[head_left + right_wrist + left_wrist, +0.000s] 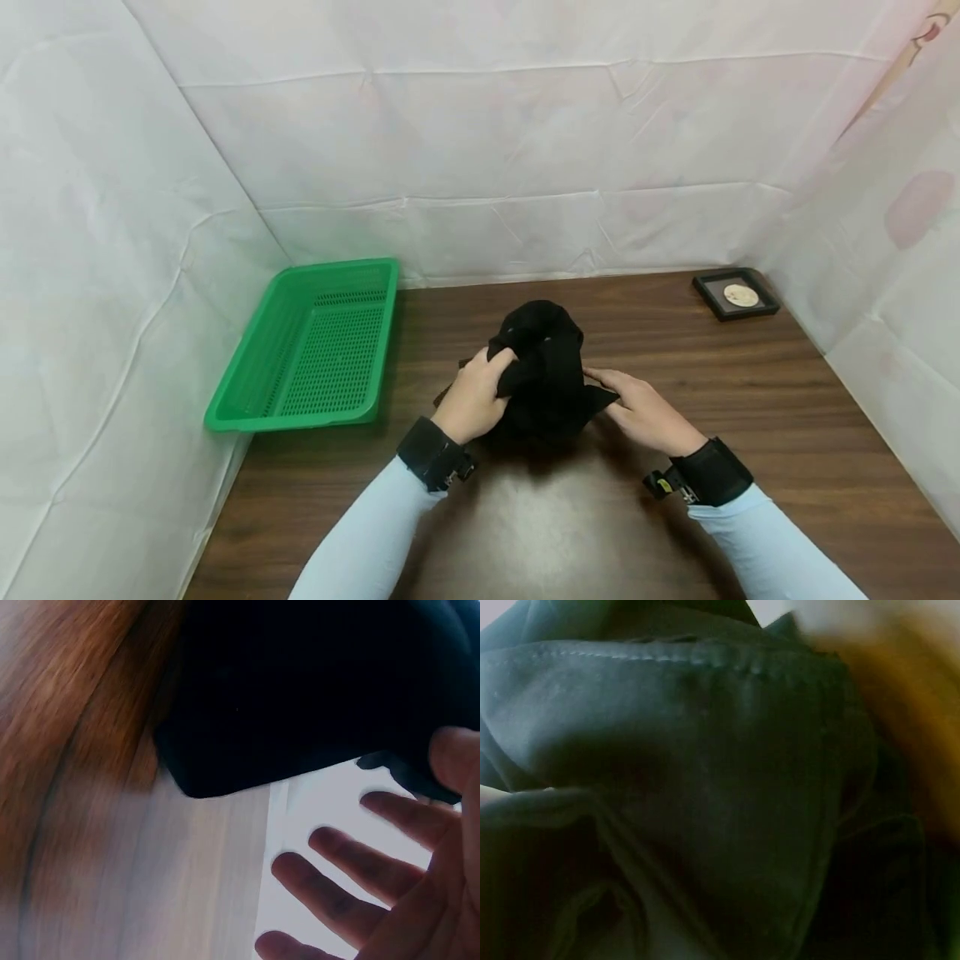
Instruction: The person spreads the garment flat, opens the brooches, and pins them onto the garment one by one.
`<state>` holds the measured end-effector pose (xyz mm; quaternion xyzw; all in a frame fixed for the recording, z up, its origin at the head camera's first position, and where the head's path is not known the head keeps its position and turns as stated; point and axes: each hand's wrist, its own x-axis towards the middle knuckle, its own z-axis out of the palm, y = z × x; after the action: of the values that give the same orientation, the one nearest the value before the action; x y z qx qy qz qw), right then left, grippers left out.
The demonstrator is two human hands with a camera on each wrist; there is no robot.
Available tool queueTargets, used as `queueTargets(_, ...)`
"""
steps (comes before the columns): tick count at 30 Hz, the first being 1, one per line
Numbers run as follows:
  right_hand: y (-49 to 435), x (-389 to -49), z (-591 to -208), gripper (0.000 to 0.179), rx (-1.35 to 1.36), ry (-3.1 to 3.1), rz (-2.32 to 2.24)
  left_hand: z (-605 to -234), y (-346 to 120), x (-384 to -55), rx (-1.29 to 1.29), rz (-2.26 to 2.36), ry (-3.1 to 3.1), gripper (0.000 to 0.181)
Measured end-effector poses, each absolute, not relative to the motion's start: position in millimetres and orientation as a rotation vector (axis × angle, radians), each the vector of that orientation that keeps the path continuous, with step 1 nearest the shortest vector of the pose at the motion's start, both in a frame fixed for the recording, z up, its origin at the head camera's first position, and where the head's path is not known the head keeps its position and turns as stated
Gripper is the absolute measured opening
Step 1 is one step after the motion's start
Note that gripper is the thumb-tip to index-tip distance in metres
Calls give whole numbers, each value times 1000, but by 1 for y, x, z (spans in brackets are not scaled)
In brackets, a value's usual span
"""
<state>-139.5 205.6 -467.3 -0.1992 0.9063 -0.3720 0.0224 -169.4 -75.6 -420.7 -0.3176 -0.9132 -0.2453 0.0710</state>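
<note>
A bunched black cloth [546,367] sits over the middle of the table, and stitching along a folded edge shows in the left wrist view. My left hand [472,396] grips its left side, thumb over the fabric. On the other side is my right hand [647,412], beside a pointed corner of the cloth. In the right wrist view its fingers [330,889] are spread and fairly straight, with the thumb at the fabric's edge. A bit of something dark brown peeks out behind my left hand; the cloth and hand hide most of it.
A green plastic basket [386,350] with slotted sides stands at the left of the wooden table [795,417]. At the far right lies a small black frame [720,305] with a round cream piece inside. White sheeting [487,142] walls the back and sides.
</note>
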Motion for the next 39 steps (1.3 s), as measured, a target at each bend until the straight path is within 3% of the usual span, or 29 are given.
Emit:
queueTargets(8,212,-137,-471,33,-652,2821,-1118,-455,-76,-155,-889,-726,-2839,49)
queueTargets(14,216,-136,-473,28,-624,2855,-1058,-471,-80,-148,-851,-648,-2940,67)
queueTargets(20,219,-137,-476,35,-643,2857,-1045,-482,-84,-144,-828,-518,-3012,83)
queueTargets(30,225,-145,-473,36,-608,2856,-1012,-481,-94,-133,-1012,-461,-2916,98)
queueTargets(34,227,-152,-463,38,-615,2863,-988,-471,-108,-133,-961,-601,-2844,98)
queueTargets(39,228,-164,-447,39,-621,2893,-934,-461,-128,-139,-709,-780,-2781,74)
